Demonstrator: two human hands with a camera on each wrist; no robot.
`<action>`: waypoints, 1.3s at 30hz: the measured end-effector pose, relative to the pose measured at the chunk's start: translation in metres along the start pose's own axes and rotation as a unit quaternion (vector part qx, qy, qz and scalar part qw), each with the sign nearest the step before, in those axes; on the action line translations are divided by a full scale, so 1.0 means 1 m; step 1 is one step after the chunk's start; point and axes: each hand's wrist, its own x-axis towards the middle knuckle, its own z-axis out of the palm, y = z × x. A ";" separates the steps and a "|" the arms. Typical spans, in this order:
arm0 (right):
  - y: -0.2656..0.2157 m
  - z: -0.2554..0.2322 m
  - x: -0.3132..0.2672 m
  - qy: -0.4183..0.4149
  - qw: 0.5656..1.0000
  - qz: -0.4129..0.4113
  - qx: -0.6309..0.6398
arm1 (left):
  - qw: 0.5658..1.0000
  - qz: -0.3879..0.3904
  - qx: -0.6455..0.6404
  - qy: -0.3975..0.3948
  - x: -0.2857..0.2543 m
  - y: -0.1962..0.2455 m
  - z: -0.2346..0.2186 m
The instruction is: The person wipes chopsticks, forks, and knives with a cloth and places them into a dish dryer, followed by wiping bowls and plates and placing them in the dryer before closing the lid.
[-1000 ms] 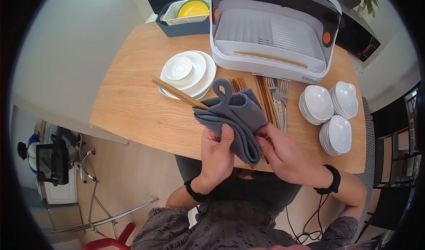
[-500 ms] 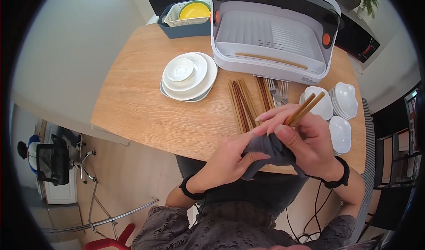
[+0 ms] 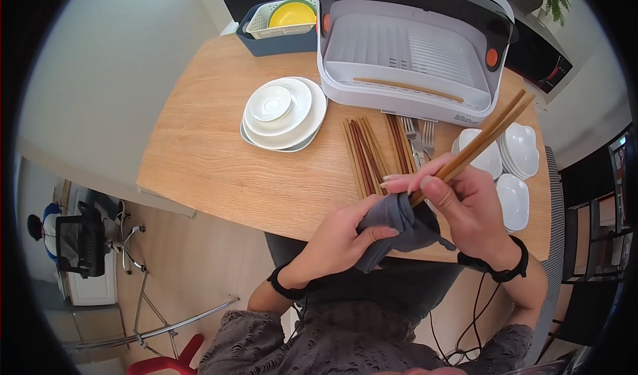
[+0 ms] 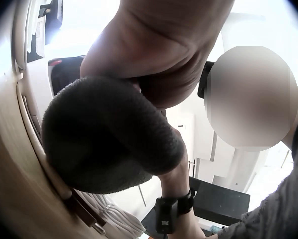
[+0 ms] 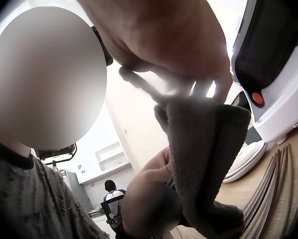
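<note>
Person at the near edge of the counter [image 3: 199, 156], both hands busy, a bit right of the middle. Left hand [image 3: 335, 239] grips a bunched grey cloth [image 3: 387, 214], thumb laid over it; the folds likely give a soft, secure wrap. Right hand [image 3: 477, 209] pinches a pair of chopsticks [image 3: 492, 134] between thumb and fingers, close to their lower part. Far ends slant up to the right, above the bowls, lower ends down at the cloth. That low pinch probably lines the two sticks up with the folds. Can't tell how deep the tips sit; fingers and cloth hide them.

Just beyond the hands, loose chopsticks [image 3: 364, 156] lie roughly side by side, forks [image 3: 427, 136] to their right, handles toward the near edge, probably for easy reach. White plates [image 3: 289, 126] sit stacked left of them, smaller on larger, so likely steady. Bowls [image 3: 512, 202] are nested by the right edge, saving room. Dish box [image 3: 412, 56] at the far edge, lid up, one chopstick [image 3: 409, 89] lying inside.
</note>
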 end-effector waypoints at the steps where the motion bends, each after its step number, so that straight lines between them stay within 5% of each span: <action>1: -0.002 0.002 0.001 0.029 0.999 -0.025 0.039 | 1.000 0.000 -0.009 -0.002 0.000 -0.002 -0.001; 7: -0.033 -0.026 0.003 0.176 0.970 -0.166 0.031 | 0.967 -0.081 -0.228 0.075 -0.003 -0.017 -0.011; 11: -0.032 -0.020 -0.010 0.038 0.998 -0.030 -0.039 | 0.877 0.015 -0.464 0.125 -0.007 -0.038 -0.021; 13: -0.025 -0.008 -0.008 -0.095 0.973 0.004 -0.209 | 0.851 0.065 -0.506 0.124 -0.007 -0.038 -0.016; 15: 0.004 0.008 -0.008 -0.160 0.956 0.100 -0.224 | 0.825 0.061 -0.545 0.134 -0.008 -0.030 -0.007; 17: 0.018 0.019 -0.006 -0.206 0.941 0.108 -0.246 | 0.852 0.043 -0.512 0.098 -0.008 -0.034 -0.003; 19: 0.034 0.024 -0.005 -0.240 0.918 0.051 -0.312 | 0.886 0.041 -0.435 0.158 -0.001 -0.024 0.008; 25: 0.030 0.026 -0.006 -0.193 0.925 0.095 -0.312 | 0.869 0.052 -0.445 0.209 0.001 -0.027 -0.004; 31: 0.047 0.024 -0.016 -0.075 0.969 0.216 -0.090 | 0.820 0.091 -0.460 0.327 0.005 -0.026 -0.038; 34: 0.066 0.024 -0.014 -0.012 0.987 0.155 -0.046 | 0.813 0.105 -0.447 0.358 0.005 -0.028 -0.035; 39: 0.050 0.031 -0.011 0.014 0.982 0.185 -0.023 | 0.820 0.121 -0.425 0.363 0.003 -0.021 -0.024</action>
